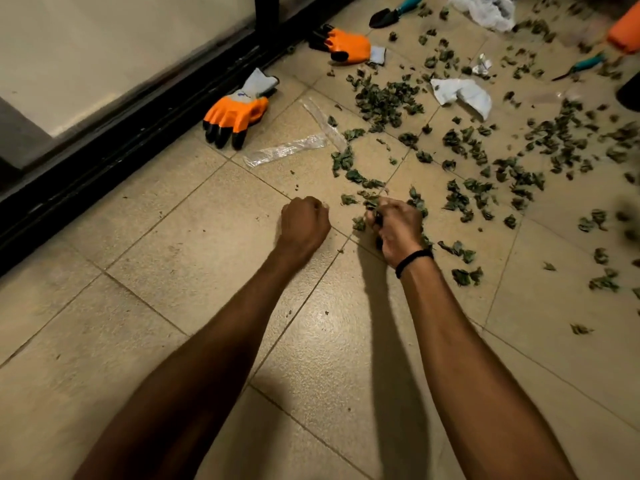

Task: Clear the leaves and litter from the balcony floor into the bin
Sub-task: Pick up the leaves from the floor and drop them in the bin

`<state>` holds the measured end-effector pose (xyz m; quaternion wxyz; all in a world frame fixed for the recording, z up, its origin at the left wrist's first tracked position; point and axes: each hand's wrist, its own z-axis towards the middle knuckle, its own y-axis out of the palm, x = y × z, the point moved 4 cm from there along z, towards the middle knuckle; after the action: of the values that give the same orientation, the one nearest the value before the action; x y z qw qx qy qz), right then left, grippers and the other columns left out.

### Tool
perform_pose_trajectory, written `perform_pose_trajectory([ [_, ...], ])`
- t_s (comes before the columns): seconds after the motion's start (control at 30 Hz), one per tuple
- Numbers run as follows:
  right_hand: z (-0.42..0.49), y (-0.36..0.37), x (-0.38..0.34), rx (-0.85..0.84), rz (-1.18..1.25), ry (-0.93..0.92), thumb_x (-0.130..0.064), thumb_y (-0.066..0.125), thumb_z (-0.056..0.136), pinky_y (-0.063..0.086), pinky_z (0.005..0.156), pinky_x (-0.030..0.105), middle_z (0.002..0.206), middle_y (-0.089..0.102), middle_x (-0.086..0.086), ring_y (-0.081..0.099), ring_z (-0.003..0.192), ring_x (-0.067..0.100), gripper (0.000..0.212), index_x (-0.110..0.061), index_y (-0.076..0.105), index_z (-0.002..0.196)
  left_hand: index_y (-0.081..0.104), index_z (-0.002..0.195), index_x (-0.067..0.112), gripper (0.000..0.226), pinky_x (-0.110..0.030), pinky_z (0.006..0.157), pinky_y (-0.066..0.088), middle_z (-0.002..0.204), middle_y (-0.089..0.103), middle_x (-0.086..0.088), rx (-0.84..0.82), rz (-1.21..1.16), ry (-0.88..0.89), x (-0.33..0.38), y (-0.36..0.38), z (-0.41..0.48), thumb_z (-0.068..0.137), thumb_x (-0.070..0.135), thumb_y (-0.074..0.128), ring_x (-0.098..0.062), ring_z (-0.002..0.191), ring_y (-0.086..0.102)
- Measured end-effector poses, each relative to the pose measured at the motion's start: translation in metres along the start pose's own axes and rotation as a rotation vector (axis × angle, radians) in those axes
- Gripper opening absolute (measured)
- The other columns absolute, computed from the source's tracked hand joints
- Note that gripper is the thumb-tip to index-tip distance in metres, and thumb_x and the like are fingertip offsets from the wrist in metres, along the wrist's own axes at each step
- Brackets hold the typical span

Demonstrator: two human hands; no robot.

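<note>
Green dried leaves (464, 147) lie scattered over the beige tiled floor (194, 258), thickest at the upper right. My right hand (394, 226) is curled round a clump of leaves at the near edge of the scatter, and a black band circles its wrist. My left hand (303, 223) is a closed fist just left of it, knuckles on the tile; nothing shows in it. Litter lies among the leaves: a crumpled white paper (464, 95), a clear plastic strip (287, 150), a small foil scrap (482, 65) and a white plastic bag (485, 10).
Two orange work gloves (235, 114) (348, 45) lie by the black door track (114, 147). A teal-handled trowel (394, 10) and another teal-handled tool (581, 65) lie at the back. An orange object (625, 29) and a dark object (630, 91) stand at the right edge.
</note>
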<state>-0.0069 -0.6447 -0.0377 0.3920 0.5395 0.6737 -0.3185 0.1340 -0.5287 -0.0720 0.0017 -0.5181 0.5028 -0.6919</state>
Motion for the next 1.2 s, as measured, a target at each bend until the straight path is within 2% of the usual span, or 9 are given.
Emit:
perform_pose_trajectory([
  [0.17,-0.004,-0.008,-0.001,0.047,-0.777,-0.456,-0.023,0.065,0.094,0.047,0.076,0.019,0.096,0.072,0.003,0.063,0.083,0.012,0.019,-0.009,0.075,0.104,0.057,0.127,0.008,0.035,-0.048,0.088,0.046,0.112,0.060,-0.017,0.047,0.286,0.199,0.016,0.032,-0.003,0.101,0.029,0.048,-0.034,0.105,0.051],
  [0.33,-0.024,0.017,0.028,-0.141,-0.892,-0.429,-0.017,0.052,0.091,0.040,0.063,0.029,0.086,0.056,0.003,0.053,0.077,0.019,0.010,-0.013,0.059,0.086,0.044,0.141,0.008,0.042,-0.042,0.084,0.048,0.129,0.052,-0.016,0.044,0.356,0.289,0.038,0.031,0.012,0.101,0.019,0.052,-0.032,0.108,0.044],
  [0.43,-0.032,0.019,0.027,-0.170,-1.011,-0.532,-0.012,0.049,0.097,0.034,0.059,0.020,0.086,0.058,0.001,0.050,0.076,0.014,0.019,-0.014,0.063,0.085,0.051,0.136,0.009,0.040,-0.041,0.087,0.048,0.129,0.051,-0.015,-0.031,0.409,0.353,0.041,0.039,0.017,0.102,0.031,0.052,-0.031,0.107,0.046],
  [0.57,-0.014,-0.015,0.018,-0.043,-0.653,-0.268,-0.014,0.060,0.096,0.053,0.085,0.029,0.105,0.068,0.002,0.062,0.092,0.012,0.012,-0.011,0.067,0.105,0.060,0.118,0.007,0.025,-0.041,0.085,0.047,0.113,0.057,-0.016,0.015,0.269,0.318,0.036,0.042,0.013,0.102,0.026,0.055,-0.030,0.103,0.049],
  [0.67,-0.009,-0.040,0.012,-0.087,-0.165,0.009,-0.004,0.053,0.098,0.056,0.065,0.023,0.094,0.064,0.007,0.061,0.072,0.012,0.012,-0.002,0.063,0.106,0.064,0.103,0.005,0.023,-0.041,0.079,0.045,0.098,0.065,-0.016,0.092,0.109,0.184,0.033,0.042,0.005,0.101,0.022,0.048,-0.033,0.092,0.058],
  [0.83,-0.013,-0.076,-0.004,-0.011,0.289,0.156,0.004,0.040,0.090,0.047,0.057,0.023,0.079,0.060,0.008,0.058,0.063,0.017,0.023,-0.004,0.061,0.094,0.060,0.085,0.019,0.016,-0.031,0.058,0.044,0.079,0.071,0.003,0.090,-0.654,-0.400,0.031,0.038,-0.020,0.092,0.017,0.046,-0.022,0.069,0.062],
  [1.0,-0.029,-0.101,-0.005,-0.068,0.647,0.184,-0.003,0.041,0.063,0.047,0.060,0.026,0.080,0.056,0.013,0.054,0.071,0.024,0.027,0.003,0.061,0.081,0.049,0.073,0.014,0.022,-0.025,0.047,0.015,0.066,0.053,-0.003,-0.068,-1.504,-0.683,0.057,0.039,-0.050,0.069,0.000,0.032,-0.012,0.048,0.022],
  [1.1,-0.031,-0.118,-0.006,-0.048,0.618,0.165,-0.010,0.047,0.071,0.043,0.056,0.026,0.071,0.058,0.011,0.053,0.065,0.021,0.015,-0.004,0.061,0.072,0.052,0.069,0.016,0.012,-0.024,0.047,0.014,0.067,0.053,-0.001,-0.131,-1.389,-0.656,0.061,0.047,-0.057,0.076,0.014,0.043,-0.013,0.049,0.023],
  [1.2,-0.020,-0.148,-0.004,0.114,0.367,0.134,-0.014,0.050,0.094,0.038,0.048,0.024,0.061,0.055,0.003,0.049,0.054,0.014,0.024,-0.010,0.059,0.073,0.064,0.070,0.017,0.026,-0.027,0.048,0.032,0.072,0.062,-0.002,-0.073,-0.869,-0.529,0.063,0.056,-0.054,0.088,0.032,0.052,-0.019,0.051,0.044],
])
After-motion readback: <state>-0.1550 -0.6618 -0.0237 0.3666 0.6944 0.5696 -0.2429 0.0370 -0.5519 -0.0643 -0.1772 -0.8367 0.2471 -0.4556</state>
